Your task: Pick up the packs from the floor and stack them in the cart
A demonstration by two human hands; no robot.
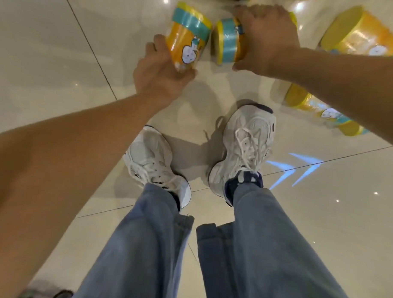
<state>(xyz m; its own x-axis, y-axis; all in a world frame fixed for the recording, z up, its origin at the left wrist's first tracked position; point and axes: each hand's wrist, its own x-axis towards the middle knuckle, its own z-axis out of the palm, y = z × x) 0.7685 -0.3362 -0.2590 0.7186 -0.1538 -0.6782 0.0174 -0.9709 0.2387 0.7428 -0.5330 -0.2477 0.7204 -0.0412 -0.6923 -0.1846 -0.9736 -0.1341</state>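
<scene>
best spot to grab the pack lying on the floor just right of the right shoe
Probably from above, across the middle of the pack, thumb one side, fingers opposite: it lies flat on the floor, long sides exposed, and its yellow ends look broader.

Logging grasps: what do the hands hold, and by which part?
The left hand grips one yellow pack by its near end; the right hand clasps a second pack from above, across its body.

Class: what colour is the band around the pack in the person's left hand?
Teal band on the orange pack, head view.
</scene>
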